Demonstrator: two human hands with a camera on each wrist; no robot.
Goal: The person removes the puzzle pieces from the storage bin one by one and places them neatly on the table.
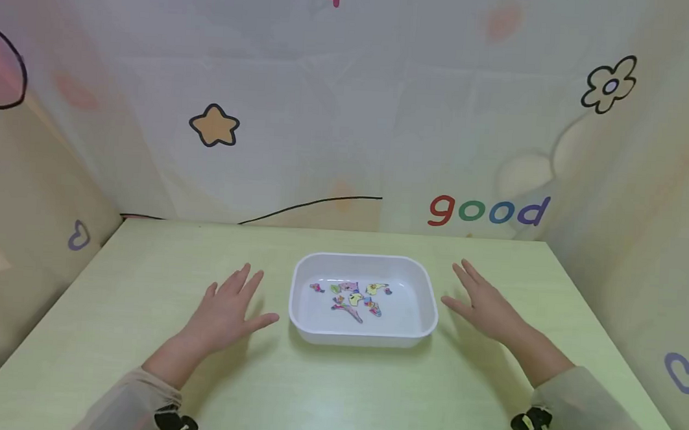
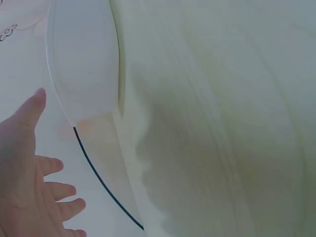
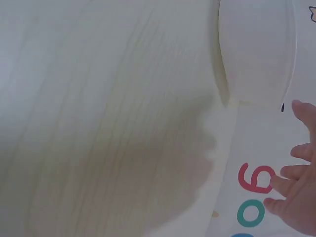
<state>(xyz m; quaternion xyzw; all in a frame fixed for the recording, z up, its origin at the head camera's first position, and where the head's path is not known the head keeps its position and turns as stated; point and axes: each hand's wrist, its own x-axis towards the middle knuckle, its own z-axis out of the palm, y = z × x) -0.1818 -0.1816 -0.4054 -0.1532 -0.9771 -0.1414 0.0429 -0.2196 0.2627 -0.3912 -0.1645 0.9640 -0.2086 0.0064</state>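
A white plastic tray (image 1: 361,340) sits in the middle of the table, with several small colourful sticker-like cutouts (image 1: 348,311) lying flat on its bottom. To the left of the tray is my left hand (image 1: 225,312), fingers spread and thumb pointing toward the tray, holding nothing. My right hand (image 1: 488,308) is on the other side, also spread and apart from the tray. In the left wrist view the tray's outer wall (image 2: 86,59) shows beyond the left hand (image 2: 24,182). The right wrist view likewise has the tray's wall (image 3: 256,54) near the right hand (image 3: 298,182).
A pale wood-grain table (image 1: 335,396) carries the tray. Behind it hangs a printed cloth backdrop (image 1: 325,136) with a star, a flower and the word "good". Cloth side walls (image 1: 643,211) stand at left and right. Both sleeves bear black wrist devices (image 1: 531,425).
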